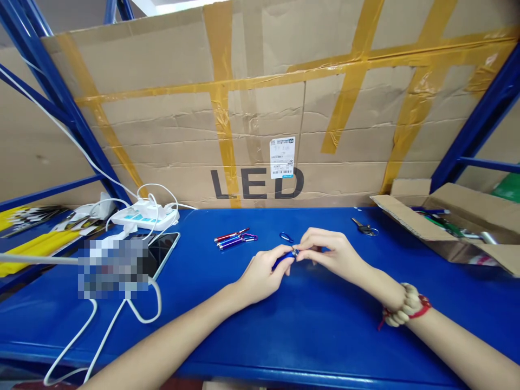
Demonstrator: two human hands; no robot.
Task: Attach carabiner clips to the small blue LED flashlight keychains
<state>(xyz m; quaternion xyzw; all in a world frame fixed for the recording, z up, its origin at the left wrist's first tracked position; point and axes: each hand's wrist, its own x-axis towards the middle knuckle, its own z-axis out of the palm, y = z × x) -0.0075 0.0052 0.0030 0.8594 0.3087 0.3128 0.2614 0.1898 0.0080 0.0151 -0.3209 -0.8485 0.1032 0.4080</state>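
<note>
Fingers (pixel 281 251) of the left hand (pixel 260 275) are wrapped round a slim, shiny blue tube (pixel 280 260), with the thumb pressing from the near side. Much of the tube is hidden in that grip. Its long axis slants across the front of the person, the covered end low and to the left, the bare end up and to the right, aimed at the right hand (pixel 335 254).

At that bare end sits a small, round, silver-coloured tip (pixel 296 253), and on it the relation hinges: it lies just beyond the left fingertips and directly at the right thumb and forefinger, which come in from the right and are closed together on it. Whether they pinch the tip itself or some tiny part attached to it is too small to tell. Both hands are thus close on the tube, the left around its body, the right at its end, above the blue-painted counter (pixel 345 330).

Just beyond the right fingertips, on the counter, lies a loose blue loop-shaped clip (pixel 286 238), untouched and nearer to the right hand than to the left. Farther left, beyond the left hand, a small group of slim red and blue metallic tubes (pixel 233 242) lies side by side, apart from both hands.
</note>
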